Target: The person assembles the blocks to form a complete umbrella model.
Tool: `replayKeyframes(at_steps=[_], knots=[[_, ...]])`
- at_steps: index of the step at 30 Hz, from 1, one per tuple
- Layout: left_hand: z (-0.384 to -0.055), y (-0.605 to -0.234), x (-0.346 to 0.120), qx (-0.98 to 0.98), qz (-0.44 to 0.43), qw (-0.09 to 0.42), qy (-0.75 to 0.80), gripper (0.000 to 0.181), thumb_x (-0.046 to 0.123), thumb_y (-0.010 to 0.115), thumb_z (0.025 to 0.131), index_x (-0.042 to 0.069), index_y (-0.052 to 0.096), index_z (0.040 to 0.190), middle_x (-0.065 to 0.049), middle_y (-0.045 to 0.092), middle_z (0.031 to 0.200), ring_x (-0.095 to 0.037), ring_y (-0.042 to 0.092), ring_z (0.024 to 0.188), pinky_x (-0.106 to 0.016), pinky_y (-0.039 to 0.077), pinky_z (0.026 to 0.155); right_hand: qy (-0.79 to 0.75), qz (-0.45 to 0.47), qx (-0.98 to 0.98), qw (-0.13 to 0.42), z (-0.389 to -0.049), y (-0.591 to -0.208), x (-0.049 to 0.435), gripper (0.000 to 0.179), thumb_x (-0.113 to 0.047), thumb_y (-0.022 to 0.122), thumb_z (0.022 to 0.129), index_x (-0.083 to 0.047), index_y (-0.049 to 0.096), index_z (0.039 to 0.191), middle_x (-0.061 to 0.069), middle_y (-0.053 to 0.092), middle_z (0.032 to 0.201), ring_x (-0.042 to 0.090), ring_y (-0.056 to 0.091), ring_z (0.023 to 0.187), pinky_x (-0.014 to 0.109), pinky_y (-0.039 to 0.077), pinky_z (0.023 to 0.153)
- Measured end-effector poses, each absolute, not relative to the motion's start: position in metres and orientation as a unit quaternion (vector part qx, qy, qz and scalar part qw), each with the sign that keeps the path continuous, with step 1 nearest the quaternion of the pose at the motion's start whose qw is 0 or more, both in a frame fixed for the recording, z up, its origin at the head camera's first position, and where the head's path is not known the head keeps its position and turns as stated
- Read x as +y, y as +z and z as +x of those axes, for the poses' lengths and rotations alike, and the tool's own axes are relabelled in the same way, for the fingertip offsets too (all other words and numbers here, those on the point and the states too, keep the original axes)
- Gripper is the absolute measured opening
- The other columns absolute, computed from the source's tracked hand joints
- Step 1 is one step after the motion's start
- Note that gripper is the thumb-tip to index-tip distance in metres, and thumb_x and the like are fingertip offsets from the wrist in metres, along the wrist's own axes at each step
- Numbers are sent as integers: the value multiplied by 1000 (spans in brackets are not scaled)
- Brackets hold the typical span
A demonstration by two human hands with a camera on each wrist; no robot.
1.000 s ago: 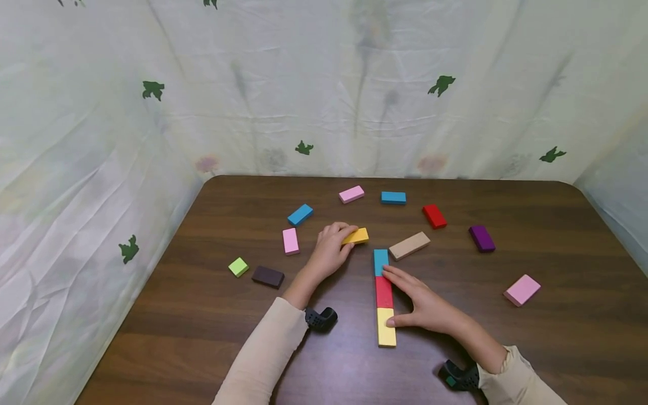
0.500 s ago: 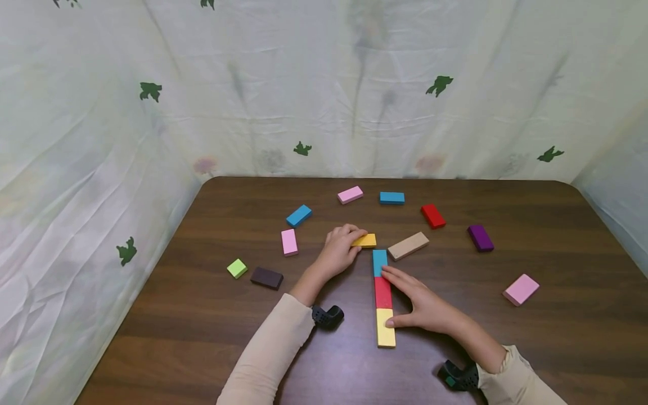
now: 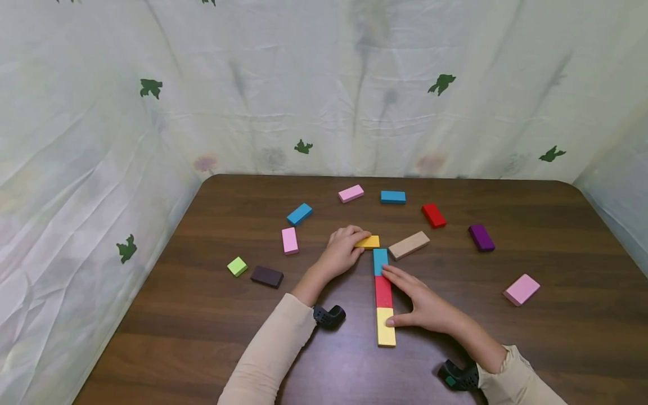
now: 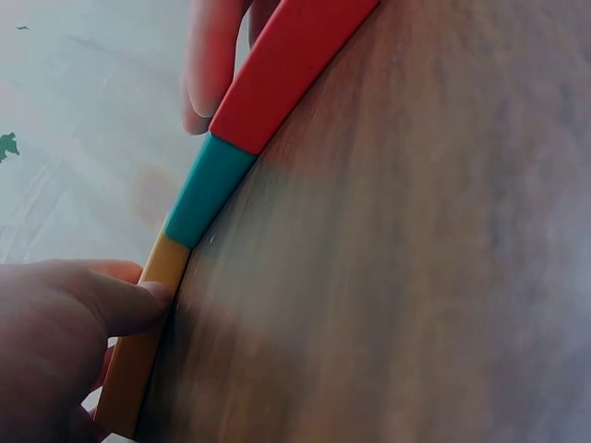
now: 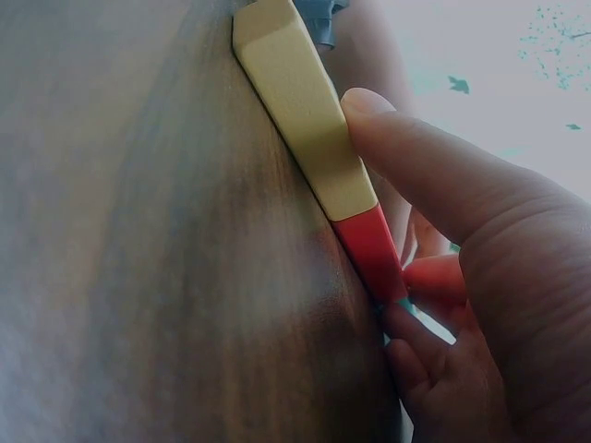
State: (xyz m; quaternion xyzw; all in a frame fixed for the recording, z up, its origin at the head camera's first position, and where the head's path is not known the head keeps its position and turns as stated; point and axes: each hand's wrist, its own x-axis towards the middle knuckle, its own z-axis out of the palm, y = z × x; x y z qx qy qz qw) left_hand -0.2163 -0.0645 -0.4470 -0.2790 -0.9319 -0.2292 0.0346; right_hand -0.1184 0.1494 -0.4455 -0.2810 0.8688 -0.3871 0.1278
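Left hand [image 3: 342,251] pinches yellow block [image 3: 373,242] crosswise against the far end of blue block [image 3: 379,262], while right hand [image 3: 425,304], fingers extended, touches red block [image 3: 383,292] and cream block [image 3: 386,333] on its near side, apparently steadying them

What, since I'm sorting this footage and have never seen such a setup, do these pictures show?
There's no machine: a person works with two bare hands. The wide picture comes from a head-worn camera looking forward and down; the two close-ups come from wrist cameras, one per arm.

On the wood-grain table, a row runs away from the person: pale yellow block, red block, then blue block. At the blue end, the left hand holds a golden-yellow block in its grip. The right hand lies beside the row, its thumb touching the pale yellow block. Around them lie a tan block, purple block, lime-green block and dark block, among others.
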Motion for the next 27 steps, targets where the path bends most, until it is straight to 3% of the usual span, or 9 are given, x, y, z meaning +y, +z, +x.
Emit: replayKeyframes(at_steps=[27], knots=[[-212,-447,-65,-938,-277,39,-206,35,17,57,88,16,56,123,-2,52,115,-23,43,109,-42,24,96,-387,-283,869,125,-119,-447,150,92,-52,71,68,-13,30,141,-2,20,146,24,20,131,52,27,97]])
